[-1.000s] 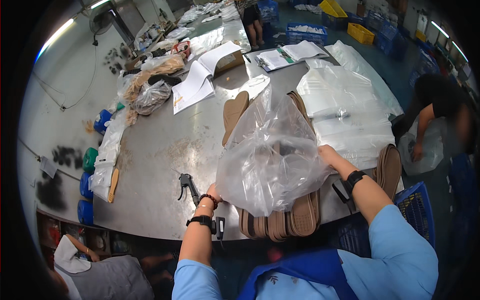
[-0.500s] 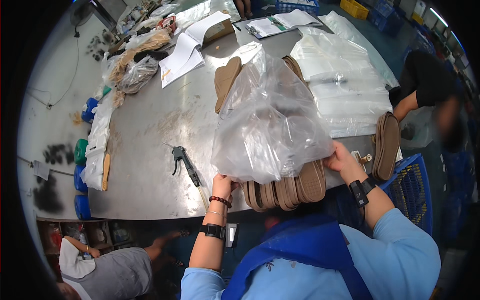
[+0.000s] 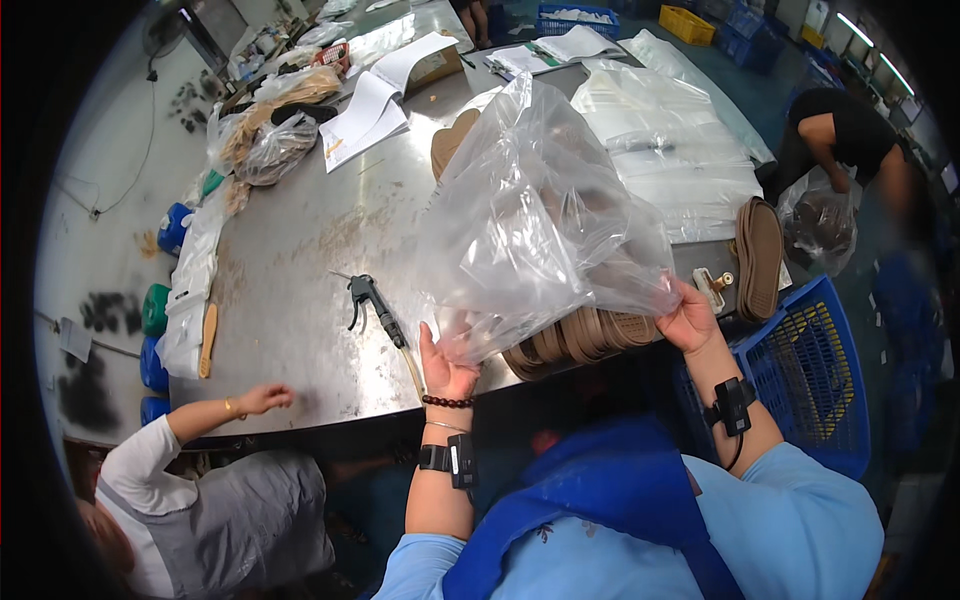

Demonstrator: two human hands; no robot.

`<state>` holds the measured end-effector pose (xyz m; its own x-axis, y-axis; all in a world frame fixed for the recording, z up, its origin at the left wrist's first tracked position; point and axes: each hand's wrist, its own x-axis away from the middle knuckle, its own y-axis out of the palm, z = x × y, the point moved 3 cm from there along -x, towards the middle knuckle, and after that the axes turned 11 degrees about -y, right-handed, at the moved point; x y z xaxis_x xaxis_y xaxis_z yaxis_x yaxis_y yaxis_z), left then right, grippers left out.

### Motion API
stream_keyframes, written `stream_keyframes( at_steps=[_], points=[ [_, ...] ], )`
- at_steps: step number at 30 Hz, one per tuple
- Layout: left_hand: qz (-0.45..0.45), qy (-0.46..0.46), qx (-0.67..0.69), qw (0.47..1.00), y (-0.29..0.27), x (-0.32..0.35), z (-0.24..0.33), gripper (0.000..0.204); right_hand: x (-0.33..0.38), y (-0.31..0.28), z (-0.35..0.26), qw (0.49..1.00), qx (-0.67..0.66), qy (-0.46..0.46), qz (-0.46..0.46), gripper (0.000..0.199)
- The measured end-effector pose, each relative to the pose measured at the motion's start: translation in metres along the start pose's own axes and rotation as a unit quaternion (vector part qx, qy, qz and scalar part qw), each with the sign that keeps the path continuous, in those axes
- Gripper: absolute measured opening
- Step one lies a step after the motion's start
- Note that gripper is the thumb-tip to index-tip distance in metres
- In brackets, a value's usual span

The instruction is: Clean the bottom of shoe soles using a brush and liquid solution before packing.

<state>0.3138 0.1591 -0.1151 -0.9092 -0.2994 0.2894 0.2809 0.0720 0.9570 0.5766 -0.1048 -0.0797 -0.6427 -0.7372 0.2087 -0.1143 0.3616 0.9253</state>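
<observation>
A large clear plastic bag [image 3: 530,225] spreads over rows of brown shoe soles [image 3: 580,338], whose near ends stick out below its mouth. My left hand [image 3: 450,375] is at the bag's near left corner, palm up and thumb raised; the film covers part of its fingers. At the near right corner, my right hand [image 3: 688,318] pinches the bag's edge. Another brown sole [image 3: 453,145] shows past the bag's far left side. A grey-black air blow gun [image 3: 372,312] lies on the metal table [image 3: 290,270], left of the bag.
Stacked clear bags [image 3: 670,150] lie at the far right, with upright soles [image 3: 759,258] and a brass fitting [image 3: 718,285] nearer. A blue crate [image 3: 810,380] stands below the right edge. One co-worker's hand [image 3: 265,398] is over the front left edge; another person [image 3: 840,140] bends at the right.
My left hand has turned palm up, and the bag's near edge has lifted and shifted slightly. The co-worker at left has reached over the table edge; the person at right now handles a bag.
</observation>
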Motion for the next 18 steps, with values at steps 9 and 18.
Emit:
stream_keyframes(
  at_steps=[9,18],
  points=[
    [-0.189,-0.111,0.068,0.973,-0.019,0.027,-0.047,0.018,0.028,-0.042,0.021,0.997,-0.044,0.065,-0.01,0.022],
    [0.188,0.003,-0.133,0.973,-0.031,0.017,-0.074,0.015,0.038,-0.062,0.006,0.984,0.148,-0.032,0.092,0.025]
  ],
)
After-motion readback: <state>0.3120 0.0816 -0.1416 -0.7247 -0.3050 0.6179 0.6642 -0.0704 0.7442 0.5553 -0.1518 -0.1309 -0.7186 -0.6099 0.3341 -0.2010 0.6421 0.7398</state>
